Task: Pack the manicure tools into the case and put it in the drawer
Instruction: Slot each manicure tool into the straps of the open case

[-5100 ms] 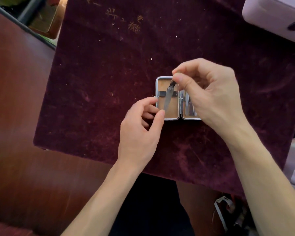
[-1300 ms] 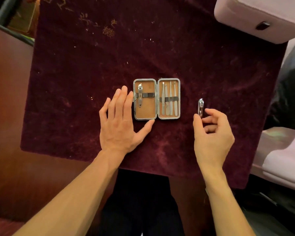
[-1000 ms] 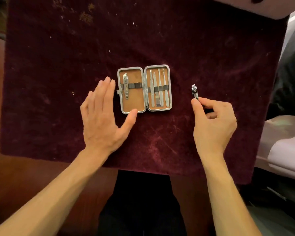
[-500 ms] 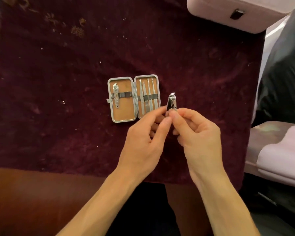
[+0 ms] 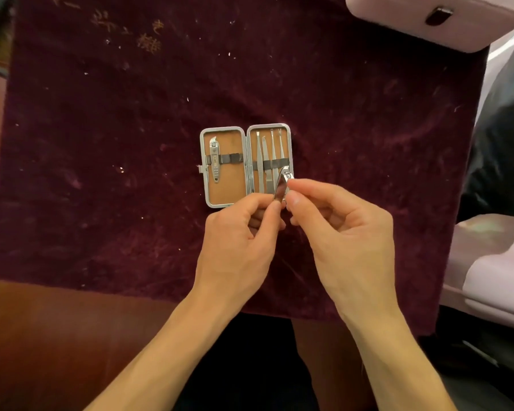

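A single head-worn view looks steeply down from close above at a dark maroon velvet cloth [image 5: 131, 143] over a reddish-brown wooden table [image 5: 42, 336]; the far edge lies at top, forearms entering from the near bottom.

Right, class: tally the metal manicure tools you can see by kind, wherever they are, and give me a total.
Nail clippers: 2, one strapped in the case's left half and one held in both hands.
Slim pointed tools in the case's right half: 4; their exact types are too small to tell.
Total: 6 tools.
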`<state>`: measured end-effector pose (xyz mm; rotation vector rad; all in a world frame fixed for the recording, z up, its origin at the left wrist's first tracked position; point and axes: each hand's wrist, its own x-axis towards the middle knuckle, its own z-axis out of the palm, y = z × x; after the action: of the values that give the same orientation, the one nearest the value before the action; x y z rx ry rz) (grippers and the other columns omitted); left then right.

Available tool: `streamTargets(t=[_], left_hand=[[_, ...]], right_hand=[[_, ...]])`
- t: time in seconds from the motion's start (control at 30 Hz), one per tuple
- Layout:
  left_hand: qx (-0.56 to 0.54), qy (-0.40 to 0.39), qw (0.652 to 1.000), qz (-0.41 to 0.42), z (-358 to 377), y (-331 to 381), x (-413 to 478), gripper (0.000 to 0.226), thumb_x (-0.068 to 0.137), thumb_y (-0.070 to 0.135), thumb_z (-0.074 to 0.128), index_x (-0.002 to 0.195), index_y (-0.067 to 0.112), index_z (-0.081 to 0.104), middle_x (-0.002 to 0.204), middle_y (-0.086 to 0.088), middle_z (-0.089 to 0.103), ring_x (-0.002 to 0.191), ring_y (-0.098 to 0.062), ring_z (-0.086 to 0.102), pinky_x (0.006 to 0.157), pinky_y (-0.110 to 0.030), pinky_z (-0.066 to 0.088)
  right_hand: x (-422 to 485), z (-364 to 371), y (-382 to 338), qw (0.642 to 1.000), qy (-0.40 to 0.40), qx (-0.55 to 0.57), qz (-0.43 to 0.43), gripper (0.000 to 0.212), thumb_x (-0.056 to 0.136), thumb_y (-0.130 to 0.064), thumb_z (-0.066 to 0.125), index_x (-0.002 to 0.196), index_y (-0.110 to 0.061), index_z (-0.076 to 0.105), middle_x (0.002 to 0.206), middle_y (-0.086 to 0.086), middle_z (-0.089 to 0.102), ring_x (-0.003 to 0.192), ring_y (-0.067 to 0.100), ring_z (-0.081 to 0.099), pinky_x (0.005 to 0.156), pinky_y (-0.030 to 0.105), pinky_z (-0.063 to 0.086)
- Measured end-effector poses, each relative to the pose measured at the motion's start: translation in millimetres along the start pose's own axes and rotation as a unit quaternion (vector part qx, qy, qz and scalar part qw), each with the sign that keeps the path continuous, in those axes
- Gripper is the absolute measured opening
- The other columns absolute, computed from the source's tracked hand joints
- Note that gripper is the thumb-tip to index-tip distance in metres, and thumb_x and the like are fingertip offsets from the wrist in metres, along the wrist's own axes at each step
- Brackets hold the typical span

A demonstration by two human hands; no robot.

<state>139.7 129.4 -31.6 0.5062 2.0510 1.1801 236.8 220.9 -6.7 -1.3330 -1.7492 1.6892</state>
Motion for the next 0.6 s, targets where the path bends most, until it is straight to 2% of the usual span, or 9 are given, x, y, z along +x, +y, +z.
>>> streamTargets(t=[0.1,0.2,0.27,0.33,0.43,0.5,0.6], left_hand=[[-0.001,-0.001,1.0,-0.001,-4.0,-1.5,-1.0,0.016,0.102,0.026,0.062,0.095,0.03,0.075,0.074,0.016,0.072,0.071,-0.005,0.07,0.064,-0.008,0.048],[0.005,-0.002,1.0,0.01,-9.7,-6.5,-2.2,0.015,0.102,0.024,0.062,0.096,0.026,0.076,0.073,0.013,0.071,0.07,-0.007,0.07,0.064,-0.01,0.049],[0.006,-0.002,1.0,0.006,-13.5,-11.2,-3.6,0.015,0.101,0.022,0.062,0.097,0.026,0.076,0.074,0.012,0.072,0.07,-0.009,0.07,0.065,-0.013,0.051],[-0.001,-0.003,1.0,0.0,-16.2,-15.5,-5.8,0.014,0.101,0.021,0.063,0.098,0.027,0.075,0.075,0.012,0.072,0.071,-0.009,0.07,0.066,-0.012,0.051],[-0.018,-0.003,1.0,-0.01,-18.2,-19.3,-9.9,0.017,0.101,0.019,0.063,0.098,0.032,0.074,0.078,0.012,0.073,0.073,-0.008,0.071,0.069,-0.011,0.051],[-0.048,0.002,0.999,-0.027,-18.9,-20.6,-11.4,0.017,0.101,0.02,0.062,0.098,0.03,0.075,0.08,0.01,0.074,0.075,-0.01,0.072,0.071,-0.015,0.055],[-0.084,0.024,0.996,-0.036,-22.1,-18.7,-9.1,0.017,0.102,0.021,0.061,0.102,0.027,0.077,0.081,0.006,0.075,0.077,-0.012,0.073,0.075,-0.022,0.059]], right_hand=[[1.8,4.0,-6.1,1.0,-0.005,-0.016,-0.023,0.017,0.098,-0.014,0.077,0.108,-0.026,0.082,0.093,-0.012,0.083,0.079,0.003,0.079,0.068,0.013,0.06],[7.2,7.6,-7.2,0.996,-0.018,-0.066,-0.055,0.012,0.097,-0.024,0.078,0.106,-0.031,0.082,0.096,-0.011,0.082,0.086,0.011,0.079,0.07,0.029,0.064],[11.8,11.2,-4.7,0.992,-0.027,-0.093,-0.078,0.01,0.098,-0.023,0.078,0.105,-0.029,0.082,0.094,-0.01,0.081,0.084,0.012,0.077,0.068,0.033,0.062],[16.3,15.5,-2.5,0.989,-0.025,-0.112,-0.098,0.01,0.098,-0.02,0.078,0.104,-0.027,0.082,0.091,-0.009,0.078,0.077,0.011,0.073,0.063,0.028,0.057],[22.5,23.1,-2.9,0.986,-0.018,-0.125,-0.111,0.011,0.098,-0.02,0.078,0.105,-0.026,0.084,0.088,-0.008,0.072,0.068,0.006,0.063,0.061,0.011,0.045],[27.6,28.2,-5.2,0.986,-0.007,-0.124,-0.11,0.01,0.097,-0.023,0.078,0.103,-0.029,0.083,0.088,-0.008,0.072,0.071,0.004,0.064,0.063,0.009,0.044],[37.7,34.7,-11.1,0.992,0.008,-0.083,-0.094,0.01,0.096,-0.025,0.08,0.098,-0.035,0.081,0.09,-0.014,0.078,0.079,0.004,0.074,0.067,0.013,0.052]])
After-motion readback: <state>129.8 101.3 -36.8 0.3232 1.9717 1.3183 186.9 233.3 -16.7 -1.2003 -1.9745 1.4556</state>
